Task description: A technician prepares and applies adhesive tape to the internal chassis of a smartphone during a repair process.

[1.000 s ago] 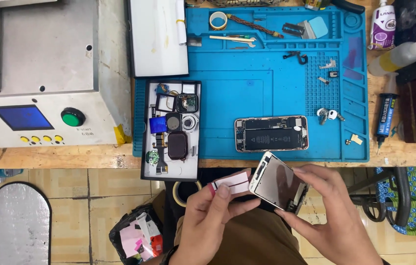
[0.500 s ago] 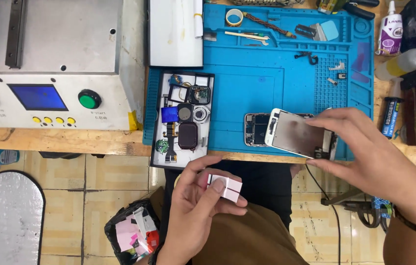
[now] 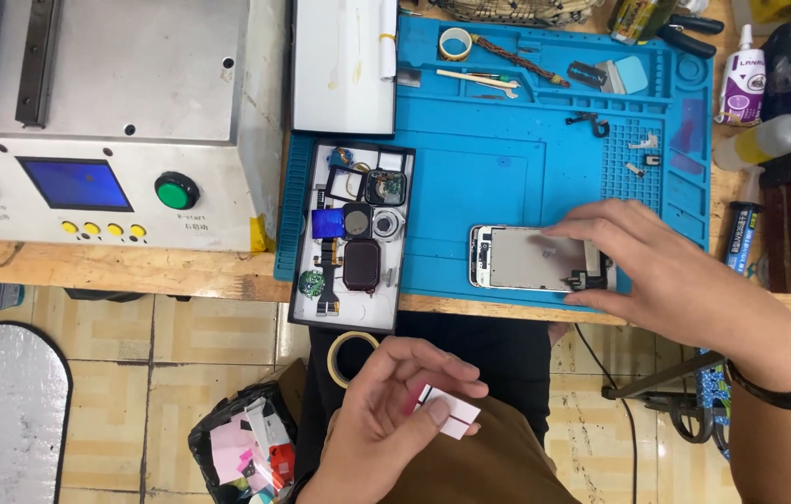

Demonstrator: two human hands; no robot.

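A white glue bottle with a pink label (image 3: 743, 77) stands well beyond the right hand (image 3: 666, 271), whose spread fingers press the phone screen (image 3: 531, 258) onto the blue mat (image 3: 507, 159), partly hiding it, while the left hand (image 3: 386, 420) pinches what seems a small white sticker (image 3: 449, 413) over the lap.

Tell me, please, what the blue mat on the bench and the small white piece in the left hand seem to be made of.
The blue mat looks like soft matte silicone or rubber: moulded compartments and ridges, with no shine. The small white piece, pinched in the left hand, looks like thin paper or film, perhaps a sticker liner: flat, white, with a dark line across it. Its exact material is uncertain.
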